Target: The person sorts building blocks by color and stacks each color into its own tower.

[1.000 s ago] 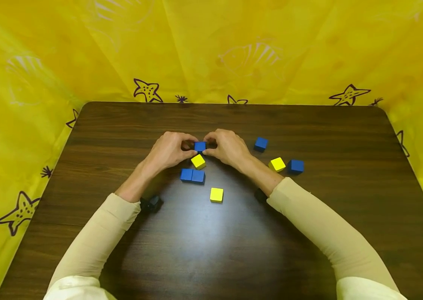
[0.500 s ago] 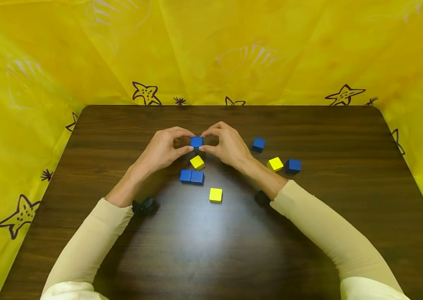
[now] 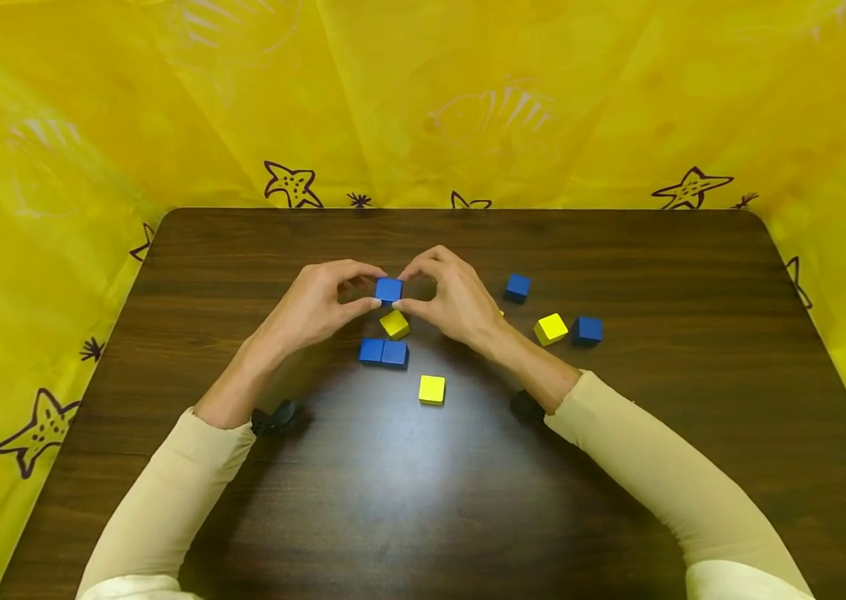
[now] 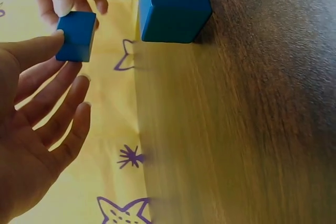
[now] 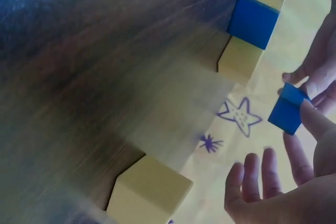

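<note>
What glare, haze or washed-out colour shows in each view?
Head: whitish glare on the table below the nearest yellow cube, while the held blue cube reads clearly; left wrist: sheen on the table, upper right; right wrist: hazy, with yellow cubes washed to beige.

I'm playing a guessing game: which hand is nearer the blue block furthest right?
Right. The right hand is left of that blue block; the left hand is farther left.

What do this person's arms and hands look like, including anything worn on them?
The left hand and right hand are bare, with no gloves. Close-fitting cream sleeves cover the forearms and end short of the wrists. Paler fabric shows farther up each arm. A small black object sits by each wrist, probably a camera; its details are unclear.
</note>
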`<state>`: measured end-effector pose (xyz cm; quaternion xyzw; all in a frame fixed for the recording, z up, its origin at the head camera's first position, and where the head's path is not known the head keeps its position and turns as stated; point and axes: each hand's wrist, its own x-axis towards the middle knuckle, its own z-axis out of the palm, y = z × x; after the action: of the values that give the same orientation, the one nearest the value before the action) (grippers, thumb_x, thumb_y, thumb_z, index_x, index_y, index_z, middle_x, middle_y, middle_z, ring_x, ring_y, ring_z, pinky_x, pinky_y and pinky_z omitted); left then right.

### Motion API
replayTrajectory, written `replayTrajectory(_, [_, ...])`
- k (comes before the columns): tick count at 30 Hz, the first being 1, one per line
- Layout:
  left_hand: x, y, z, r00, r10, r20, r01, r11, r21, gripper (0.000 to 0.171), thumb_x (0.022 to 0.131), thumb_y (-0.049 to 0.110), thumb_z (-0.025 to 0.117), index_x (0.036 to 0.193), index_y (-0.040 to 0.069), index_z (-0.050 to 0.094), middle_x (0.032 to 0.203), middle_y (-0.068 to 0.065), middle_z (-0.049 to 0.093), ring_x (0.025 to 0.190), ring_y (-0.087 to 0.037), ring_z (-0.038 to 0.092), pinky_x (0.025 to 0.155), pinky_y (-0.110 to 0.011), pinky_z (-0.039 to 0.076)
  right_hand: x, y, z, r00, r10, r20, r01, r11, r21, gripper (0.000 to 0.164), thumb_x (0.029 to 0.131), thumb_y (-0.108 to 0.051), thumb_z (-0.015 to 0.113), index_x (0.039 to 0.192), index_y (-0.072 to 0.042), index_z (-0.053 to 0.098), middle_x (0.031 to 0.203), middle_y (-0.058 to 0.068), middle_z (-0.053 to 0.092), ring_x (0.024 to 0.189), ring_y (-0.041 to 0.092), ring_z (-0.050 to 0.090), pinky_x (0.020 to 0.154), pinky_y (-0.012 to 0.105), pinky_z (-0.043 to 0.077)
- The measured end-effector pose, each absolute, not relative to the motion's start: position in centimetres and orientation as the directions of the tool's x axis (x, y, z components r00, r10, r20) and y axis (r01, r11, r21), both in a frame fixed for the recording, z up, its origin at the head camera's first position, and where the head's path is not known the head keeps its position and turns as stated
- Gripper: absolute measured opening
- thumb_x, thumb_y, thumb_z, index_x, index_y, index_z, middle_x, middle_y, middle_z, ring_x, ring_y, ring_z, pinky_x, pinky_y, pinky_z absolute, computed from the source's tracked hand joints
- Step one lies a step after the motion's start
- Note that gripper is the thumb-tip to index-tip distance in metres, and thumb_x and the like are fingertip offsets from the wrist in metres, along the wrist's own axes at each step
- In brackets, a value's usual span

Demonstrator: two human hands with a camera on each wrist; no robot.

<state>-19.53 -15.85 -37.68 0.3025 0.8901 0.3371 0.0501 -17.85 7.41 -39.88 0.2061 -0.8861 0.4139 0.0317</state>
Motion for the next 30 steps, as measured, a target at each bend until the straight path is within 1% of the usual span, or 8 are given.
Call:
replayTrajectory(4, [-19.1, -16.1, -37.6, -0.808, 0.577, 0.123, 0.512, 0.583, 0.631, 0.034, 0.091, 0.021, 0.075, 0.123, 0.012, 0.069, 0.111, -0.006, 0.070, 0.096, -0.025, 0.064, 0.081, -0.043, 0.051, -17.4, 7.3, -39.9, -0.910, -0.339, 0.239, -0.398, 0.547, -0.737, 0.031, 0.082, -0.027, 0.084, 0.105, -0.010, 0.072, 0.111, 0.003, 0.059, 0.106, 0.026, 0.060, 0.089, 0.034, 0.048])
replayTrajectory(10, [-18.5, -16.4, -37.3, -0.811, 0.572, 0.125, 0.511, 0.587, 0.628, 0.034, 0.090, 0.020, 0.076, 0.122, 0.013, 0.069, 0.110, -0.002, 0.070, 0.092, -0.018, 0.064, 0.079, -0.040, 0.052, -16.8, 7.0, -40.0, -0.906, -0.337, 0.257, -0.403, 0.497, -0.769, 0.031, 0.081, -0.025, 0.085, 0.104, -0.009, 0.072, 0.109, 0.002, 0.060, 0.105, 0.027, 0.061, 0.089, 0.041, 0.049])
replayTrajectory(14, [-18.1, -16.6, -37.3, -0.807, 0.579, 0.120, 0.510, 0.579, 0.636, 0.034, 0.089, 0.019, 0.076, 0.122, 0.014, 0.069, 0.110, -0.001, 0.071, 0.092, -0.019, 0.065, 0.080, -0.039, 0.054, -16.5, 6.9, -40.2, -0.905, -0.341, 0.256, -0.401, 0.478, -0.782, 0.030, 0.081, -0.025, 0.085, 0.103, -0.010, 0.072, 0.108, 0.000, 0.060, 0.103, 0.026, 0.062, 0.089, 0.043, 0.050])
replayTrajectory(17, [-17.9, -16.7, -37.4, -0.801, 0.588, 0.118, 0.512, 0.569, 0.644, 0.034, 0.089, 0.018, 0.077, 0.122, 0.014, 0.070, 0.109, -0.001, 0.071, 0.092, -0.021, 0.065, 0.081, -0.041, 0.054, -16.1, 6.9, -40.3, -0.905, -0.344, 0.250, -0.397, 0.475, -0.785, 0.030, 0.080, -0.026, 0.085, 0.102, -0.011, 0.072, 0.107, -0.001, 0.060, 0.103, 0.025, 0.062, 0.088, 0.042, 0.051])
replayTrajectory(20, [-17.7, -16.8, -37.4, -0.794, 0.597, 0.111, 0.517, 0.569, 0.640, 0.035, 0.088, 0.018, 0.078, 0.122, 0.014, 0.070, 0.108, -0.002, 0.071, 0.092, -0.020, 0.066, 0.083, -0.041, 0.054, -15.8, 6.9, -40.3, -0.905, -0.347, 0.244, -0.394, 0.475, -0.787, 0.030, 0.080, -0.026, 0.085, 0.103, -0.012, 0.072, 0.107, -0.002, 0.060, 0.103, 0.024, 0.062, 0.088, 0.041, 0.051])
replayTrajectory(25, [-17.1, -17.2, -37.4, -0.790, 0.607, 0.089, 0.526, 0.595, 0.607, 0.036, 0.086, 0.018, 0.080, 0.120, 0.013, 0.070, 0.108, -0.002, 0.071, 0.092, -0.017, 0.065, 0.083, -0.041, 0.053, -15.2, 6.5, -40.5, -0.901, -0.372, 0.225, -0.402, 0.519, -0.754, 0.030, 0.081, -0.030, 0.085, 0.103, -0.014, 0.073, 0.109, -0.004, 0.060, 0.106, 0.017, 0.060, 0.091, 0.034, 0.049])
replayTrajectory(27, [-17.0, -17.4, -37.5, -0.788, 0.609, 0.089, 0.531, 0.598, 0.601, 0.035, 0.086, 0.018, 0.080, 0.119, 0.013, 0.071, 0.108, -0.002, 0.071, 0.093, -0.017, 0.065, 0.084, -0.042, 0.052, -15.1, 6.3, -40.5, -0.899, -0.378, 0.221, -0.406, 0.533, -0.742, 0.030, 0.081, -0.032, 0.084, 0.103, -0.015, 0.074, 0.109, -0.004, 0.060, 0.105, 0.017, 0.060, 0.091, 0.031, 0.049])
replayTrajectory(30, [-16.9, -17.6, -37.5, -0.787, 0.610, 0.093, 0.532, 0.593, 0.605, 0.035, 0.085, 0.017, 0.081, 0.118, 0.013, 0.071, 0.107, -0.002, 0.072, 0.093, -0.020, 0.066, 0.083, -0.044, 0.053, -15.1, 6.2, -40.6, -0.894, -0.386, 0.227, -0.417, 0.533, -0.736, 0.031, 0.080, -0.032, 0.085, 0.103, -0.014, 0.073, 0.108, -0.004, 0.060, 0.104, 0.019, 0.061, 0.091, 0.029, 0.048])
